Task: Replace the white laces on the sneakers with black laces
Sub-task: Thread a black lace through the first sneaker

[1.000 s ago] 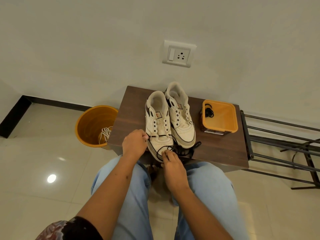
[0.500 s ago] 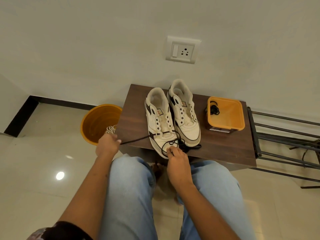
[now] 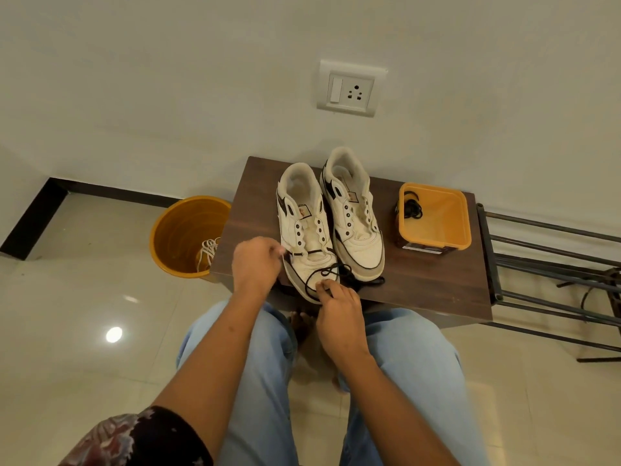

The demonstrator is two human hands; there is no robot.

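Note:
Two white sneakers stand side by side on a brown table (image 3: pixel 437 284), toes toward me. The left sneaker (image 3: pixel 304 227) has a black lace (image 3: pixel 331 272) run through its lowest eyelets, with loose loops over the toe. My left hand (image 3: pixel 257 264) pinches the lace at the shoe's left side. At the toe, my right hand (image 3: pixel 337 306) pinches the other part of the lace. The right sneaker (image 3: pixel 353 213) has bare eyelets. A second black lace (image 3: pixel 411 208) lies coiled in an orange tray (image 3: pixel 437 243). White laces (image 3: pixel 206 252) lie in an orange bucket (image 3: pixel 178 237).
The bucket stands on the tiled floor left of the table. A metal rack (image 3: pixel 551 264) stands right of the table. A wall socket (image 3: pixel 351 89) is above the shoes. My knees in blue jeans are just below the table's near edge.
My left hand had pulled the lace out to the left, and has now come back to the left sneaker's side. My right hand stayed at the toe.

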